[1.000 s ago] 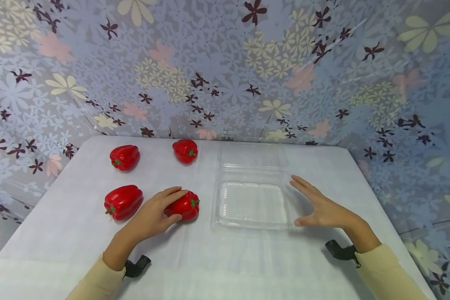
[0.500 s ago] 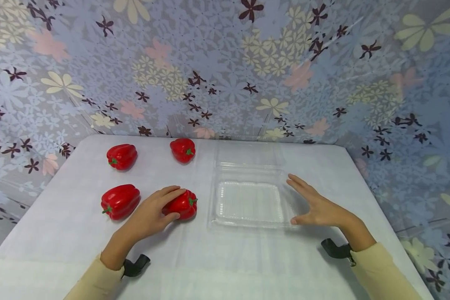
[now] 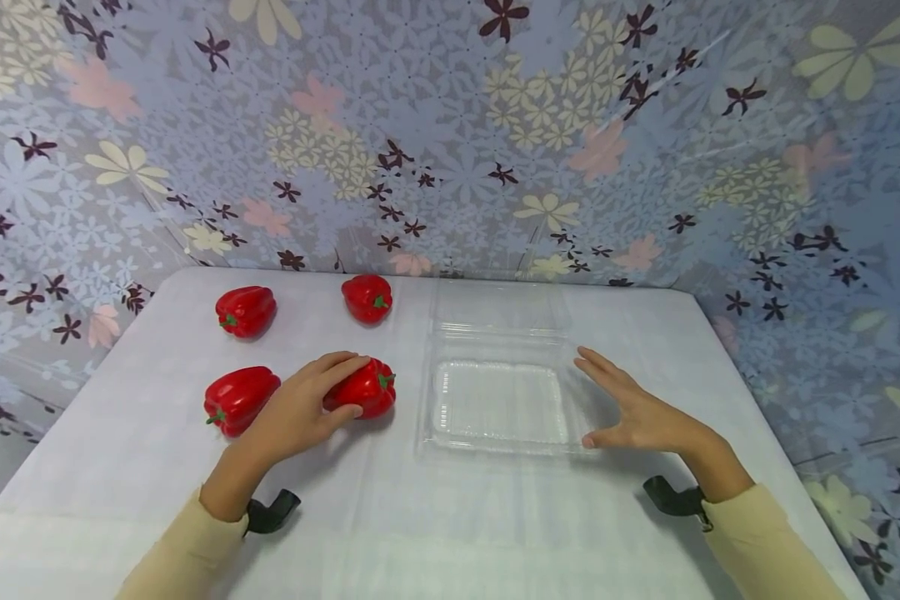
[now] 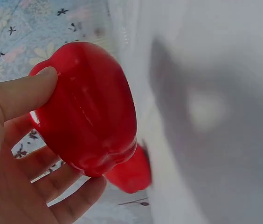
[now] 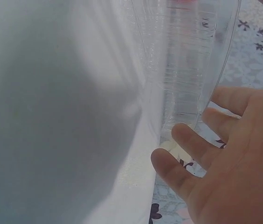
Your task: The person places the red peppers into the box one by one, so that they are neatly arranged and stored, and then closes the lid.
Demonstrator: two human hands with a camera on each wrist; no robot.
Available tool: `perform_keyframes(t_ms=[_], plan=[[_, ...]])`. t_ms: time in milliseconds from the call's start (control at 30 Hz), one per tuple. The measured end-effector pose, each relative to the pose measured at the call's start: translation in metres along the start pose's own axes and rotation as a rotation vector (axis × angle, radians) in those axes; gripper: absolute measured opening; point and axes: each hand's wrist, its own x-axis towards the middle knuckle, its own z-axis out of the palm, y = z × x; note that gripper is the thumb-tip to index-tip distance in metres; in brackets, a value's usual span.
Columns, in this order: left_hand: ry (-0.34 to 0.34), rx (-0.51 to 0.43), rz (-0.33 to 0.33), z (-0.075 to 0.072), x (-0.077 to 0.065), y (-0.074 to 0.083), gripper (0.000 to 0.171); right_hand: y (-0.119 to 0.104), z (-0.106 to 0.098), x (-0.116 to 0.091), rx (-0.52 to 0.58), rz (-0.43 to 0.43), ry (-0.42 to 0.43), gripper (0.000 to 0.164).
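My left hand [image 3: 300, 408] grips a glossy red bell pepper [image 3: 366, 390] with a green stem, left of the clear plastic container. In the left wrist view the thumb presses one side of the pepper [image 4: 87, 107] and the fingers curl under the other, with a gap between it and the white table. The clear container [image 3: 502, 407] lies with its lid [image 3: 498, 308] folded back toward the wall, and nothing sits inside. At its right side my right hand [image 3: 641, 415] has fingers and thumb spread apart; the right wrist view shows the fingertips beside the container wall [image 5: 192, 70].
Three more red bell peppers lie on the white-covered table [image 3: 420, 525]: one at back left [image 3: 246, 312], another at back centre [image 3: 367, 298], and one at front left [image 3: 242, 400] beside my left forearm. A flower-patterned wall covering [image 3: 450, 125] rises behind the table's far edge.
My left hand and the pepper it holds have risen, shifting slightly up in the head view. The right hand stays beside the container, and the other peppers have not moved.
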Motion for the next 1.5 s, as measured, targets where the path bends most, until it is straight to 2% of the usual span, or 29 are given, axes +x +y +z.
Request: perform_keyframes(t_ms=[167,333,667,800,1067,1333,1500], plan=[[0.016,0.028,0.047,-0.014,0.015,0.008,0.070,0.000,-0.001,0.000,0.001,-0.004,-0.003,0.108],[0.043,-0.003,0.092,-0.021,0.029,0.011,0.068,0.000,-0.001,-0.003,0.011,0.015,-0.005,0.107],[0.000,-0.074,0.074,-0.020,0.052,0.021,0.067,-0.001,-0.003,-0.007,0.008,0.014,-0.002,0.106],[-0.016,-0.084,0.076,-0.019,0.056,0.026,0.066,-0.001,-0.004,-0.007,0.005,0.003,0.003,0.105],[-0.031,0.001,0.074,-0.020,0.068,0.036,0.064,-0.003,-0.001,0.000,0.019,-0.012,-0.003,0.104],[-0.081,0.077,0.134,-0.019,0.086,0.054,0.065,-0.002,-0.002,0.003,-0.012,0.005,-0.011,0.104],[-0.079,0.094,0.161,-0.013,0.092,0.060,0.061,-0.002,-0.001,0.004,0.005,0.006,-0.030,0.104]])
